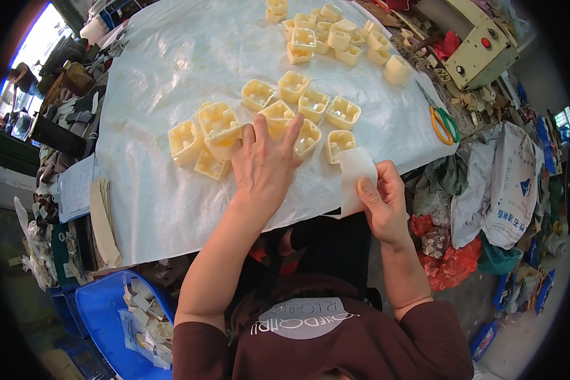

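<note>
My left hand (263, 155) reaches over a group of cream moulded box-like pieces, its fingers spread. The fingertips lie at a piece (277, 117) in the middle of the group, and another piece (218, 130), resting on others, is right beside the hand. Whether the fingers touch either one is hard to tell. In my right hand (386, 202) a thin white translucent sheet (357, 174) is pinched between thumb and fingers. Just beyond the sheet stands a single cream piece (341, 145). The pieces are hollow, with rounded corners.
A white plastic cover (164, 76) spreads over the table. More cream pieces (339, 38) are heaped at the far side. Scissors (442, 120) with orange and green handles lie near the right edge. A blue bin (101, 304) with scraps stands lower left; sacks (506, 183) lie at right.
</note>
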### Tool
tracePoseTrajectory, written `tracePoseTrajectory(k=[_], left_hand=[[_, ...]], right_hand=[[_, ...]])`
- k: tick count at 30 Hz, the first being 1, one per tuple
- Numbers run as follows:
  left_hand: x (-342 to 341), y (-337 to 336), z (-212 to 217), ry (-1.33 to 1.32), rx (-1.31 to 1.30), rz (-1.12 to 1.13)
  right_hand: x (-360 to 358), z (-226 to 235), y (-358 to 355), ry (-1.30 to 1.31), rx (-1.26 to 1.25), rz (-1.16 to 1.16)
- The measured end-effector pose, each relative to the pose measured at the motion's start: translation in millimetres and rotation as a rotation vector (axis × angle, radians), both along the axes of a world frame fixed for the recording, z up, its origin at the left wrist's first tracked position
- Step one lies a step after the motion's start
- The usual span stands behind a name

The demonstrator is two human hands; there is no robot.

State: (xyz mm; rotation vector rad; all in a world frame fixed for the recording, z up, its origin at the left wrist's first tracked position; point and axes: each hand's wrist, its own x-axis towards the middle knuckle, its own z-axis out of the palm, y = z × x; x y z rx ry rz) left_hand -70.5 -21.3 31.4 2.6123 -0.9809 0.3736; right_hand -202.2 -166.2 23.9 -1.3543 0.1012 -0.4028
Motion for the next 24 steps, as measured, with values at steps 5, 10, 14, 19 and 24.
tracePoseTrajectory(k=[5, 10, 14, 19, 24], left_hand=[[6.1, -4.5, -16.7, -0.119, -0.015, -0.028], [-0.5, 11.9, -21.3, -0.072, -0.208, -0.122], [-20.5, 38.3, -10.1, 0.440, -0.838, -0.215], [-46.5, 74.4, -11.7, 1.601, -1.596, -0.266], [-59.4, 81.0, -13.5, 1.749, -1.789, -0.266]], right_hand=[[-1.6, -2.1, -6.8, -0.017, -0.007, 0.017], [-0.6, -3.8, -10.0, -0.012, 0.006, 0.030], [3.3, -1.6, -0.7, -0.033, -0.066, 0.017], [0.7, 14.5, 10.8, 0.023, -0.058, 0.120], [2.9, 9.8, 19.6, 0.060, -0.034, 0.177]])
